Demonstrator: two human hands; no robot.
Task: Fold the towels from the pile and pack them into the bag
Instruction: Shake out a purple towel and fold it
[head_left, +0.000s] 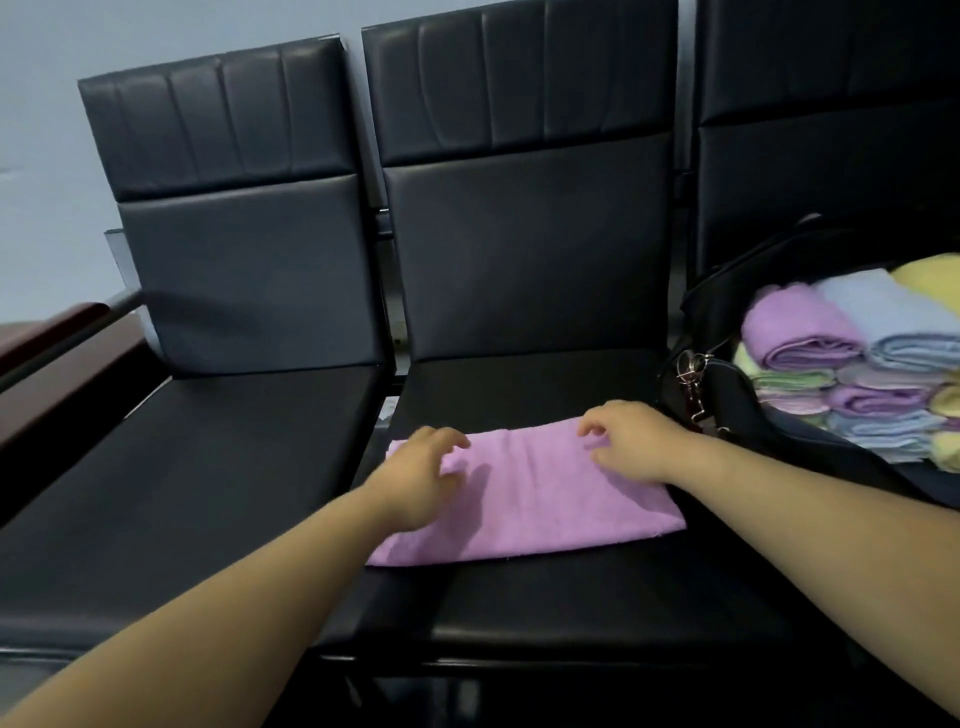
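Observation:
A purple towel (524, 499), folded into a long flat strip, lies on the middle black seat (545, 608). My left hand (421, 478) rests on its left end with fingers loosely bent. Over the towel's upper right corner sits my right hand (631, 441), its fingers relaxed and touching the cloth. On the right seat stands an open black bag (737, 395) filled with several folded towels (852, 374) in purple, blue, green and yellow. No loose pile of towels is in view.
Three black padded chairs stand in a row against a pale wall; the left seat (182, 493) has nothing on it. A dark wooden armrest (47, 374) runs along the far left. A metal key clip (693, 379) hangs at the bag's near corner.

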